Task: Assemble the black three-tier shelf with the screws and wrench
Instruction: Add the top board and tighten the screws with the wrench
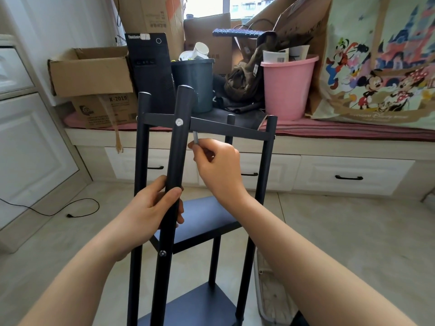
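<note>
Right hand [217, 162] pinches the wrench [195, 137] between thumb and curled fingers; only its short silvery tip shows above the fingertips, pointing up. Tip sits just right of the near front post [175, 161] and just under the front rail of the top tier [226, 128]. The upper screw [179, 122] lies up and to the left of the wrench tip, on the post's near face where post meets rail. Wrench is near the screw but not seated in it.

Left hand [153, 205] is wrapped around the same post lower down, thumb on the near face, steadying it. The post's long axis runs upright, leaning slightly right toward its top. Right hand is the nearer of the two to the upper screw.

Judgement: next move calls for carrying the tip up-left and turning it to face the screw head.

Counts:
- posts visible: four
- tiers: three, top, middle tier [207, 215] and bottom tier [200, 304]
- screws visible on the near post: two, upper one and lower screw [162, 253]
- wrench: one

Shelf stands upright on the tiled floor [341, 231], in front of a window bench holding a pink bucket [288, 90].
</note>
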Motion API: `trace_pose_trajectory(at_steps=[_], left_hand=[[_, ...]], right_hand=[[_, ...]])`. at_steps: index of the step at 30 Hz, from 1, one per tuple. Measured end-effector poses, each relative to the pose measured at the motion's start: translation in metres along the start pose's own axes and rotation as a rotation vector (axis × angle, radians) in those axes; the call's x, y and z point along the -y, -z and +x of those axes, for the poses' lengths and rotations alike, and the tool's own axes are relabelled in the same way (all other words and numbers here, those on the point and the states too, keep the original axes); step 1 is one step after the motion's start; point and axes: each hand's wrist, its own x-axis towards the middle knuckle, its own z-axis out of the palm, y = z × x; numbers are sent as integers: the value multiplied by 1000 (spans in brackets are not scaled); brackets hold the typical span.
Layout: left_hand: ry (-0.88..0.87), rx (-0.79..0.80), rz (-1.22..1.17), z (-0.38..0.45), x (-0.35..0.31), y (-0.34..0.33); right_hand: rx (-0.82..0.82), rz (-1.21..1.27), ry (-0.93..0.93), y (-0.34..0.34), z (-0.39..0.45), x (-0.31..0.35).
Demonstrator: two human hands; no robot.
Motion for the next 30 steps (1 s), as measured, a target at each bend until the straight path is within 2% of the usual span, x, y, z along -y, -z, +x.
trace_pose_trajectory(at_steps=[10,23,30], left_hand=[[3,8,34,1,-2,-2],[1,45,49,-1,-7,-5],[15,30,44,-2,-4,0]], right_hand=[[-7,40,-43,-8,4,-3],[-253,138,-28,-39,7,-8],[-257,189,-76,-52,6,-4]])
